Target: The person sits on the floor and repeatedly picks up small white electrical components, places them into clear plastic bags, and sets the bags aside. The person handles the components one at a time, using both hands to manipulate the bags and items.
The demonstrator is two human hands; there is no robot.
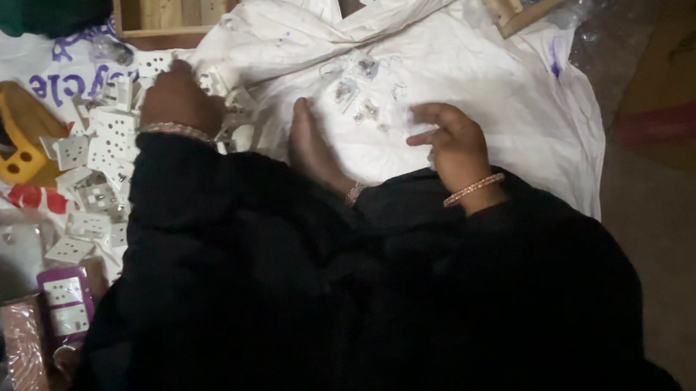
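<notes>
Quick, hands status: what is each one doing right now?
Left hand: knuckles up on the pile of small white cards; grip cannot be told.
Right hand: fingers loosely curled, nothing visibly held, beside small packets on the white sheet.

A dull brown floor [680,221] carries everything, and a crumpled white plastic sheet [513,102] is spread straight on it. On the sheet lie a heap of small white punched cards [100,147] at the left and a scatter of tiny metal earrings [361,96] near its middle. A yellow plastic tool [13,133], a shallow wooden tray [172,16] and clear bubble wrap [596,7] lie around its edges.
</notes>
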